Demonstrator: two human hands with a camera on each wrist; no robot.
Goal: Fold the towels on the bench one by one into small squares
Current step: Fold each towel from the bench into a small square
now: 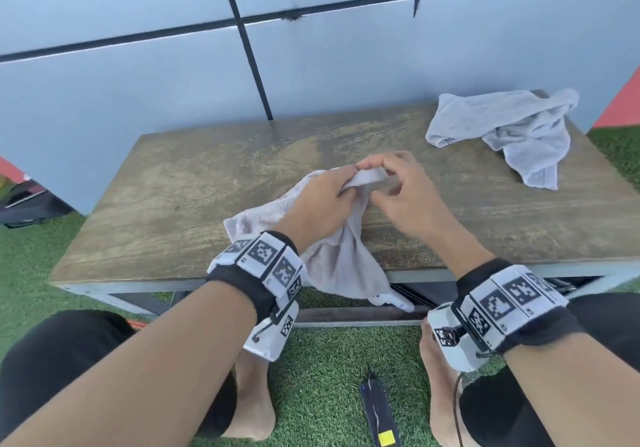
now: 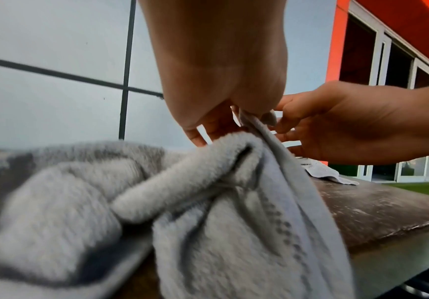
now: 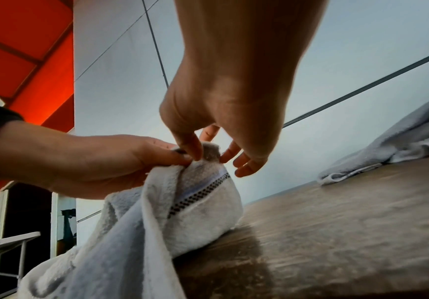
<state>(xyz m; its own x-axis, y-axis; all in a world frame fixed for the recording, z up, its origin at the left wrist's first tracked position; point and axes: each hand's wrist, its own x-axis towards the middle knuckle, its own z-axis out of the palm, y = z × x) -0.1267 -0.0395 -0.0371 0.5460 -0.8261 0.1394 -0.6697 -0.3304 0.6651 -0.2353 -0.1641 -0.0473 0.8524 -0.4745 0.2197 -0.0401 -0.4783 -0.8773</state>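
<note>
A crumpled pale grey towel (image 1: 332, 252) lies on the wooden bench (image 1: 166, 200) near its front edge, one end hanging over the edge. My left hand (image 1: 325, 193) grips its raised hem, fingers curled round the cloth (image 2: 257, 125). My right hand (image 1: 398, 186) pinches the same hem with thumb and forefinger just to the right (image 3: 200, 151); its other fingers are spread loose. The towel (image 3: 203, 204) shows a dark dotted band below the pinch. A second grey towel (image 1: 509, 131) lies bunched at the bench's back right, apart from both hands.
A grey panelled wall (image 1: 138, 75) rises right behind the bench. Green artificial grass (image 1: 322, 367) lies under it, with my bare feet and a dark flat object (image 1: 379, 412) in front. An orange wall with doors (image 2: 387, 60) stands to the right.
</note>
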